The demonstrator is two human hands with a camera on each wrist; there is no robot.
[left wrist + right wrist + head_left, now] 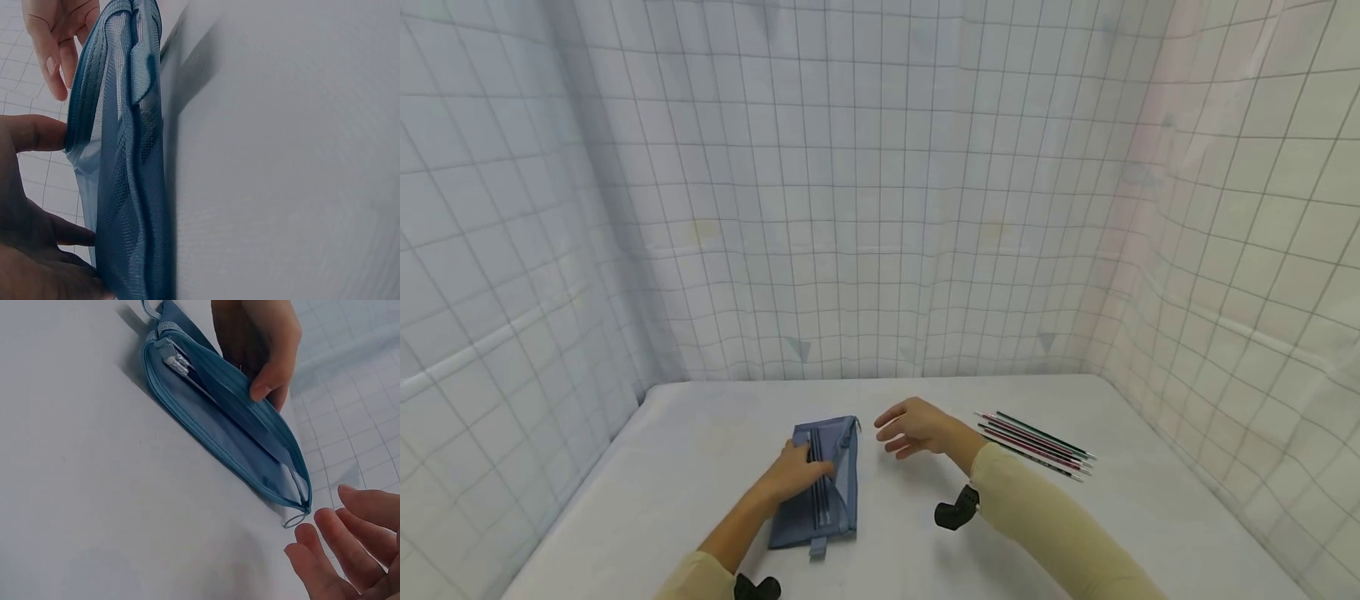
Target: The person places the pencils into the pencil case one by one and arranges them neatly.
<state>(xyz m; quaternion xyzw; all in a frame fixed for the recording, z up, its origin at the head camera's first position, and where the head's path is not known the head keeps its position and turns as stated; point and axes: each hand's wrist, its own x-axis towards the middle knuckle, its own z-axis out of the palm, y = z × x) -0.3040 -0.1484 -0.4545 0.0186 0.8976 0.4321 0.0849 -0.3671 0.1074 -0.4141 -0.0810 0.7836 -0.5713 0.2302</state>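
Note:
A blue zippered pencil case (842, 521) lies on the white table, its zipper open along the right side. My left hand (793, 472) holds its upper panel, with the thumb at the zipper edge. In the right wrist view the pencil case (219, 434) gapes, and a small shiny whitish thing (177, 364) shows inside near one end; I cannot tell what it is. To the right of the case, my right hand (917, 427) hovers over the table with relaxed fingers and holds nothing. The right hand (350, 550) is near the cord loop at the zipper's end.
Several pencils (1037, 442), dark green and dark red, lie side by side on the table to the right, beyond my right forearm. A white grid-patterned curtain (880, 208) stands behind the table and along both sides.

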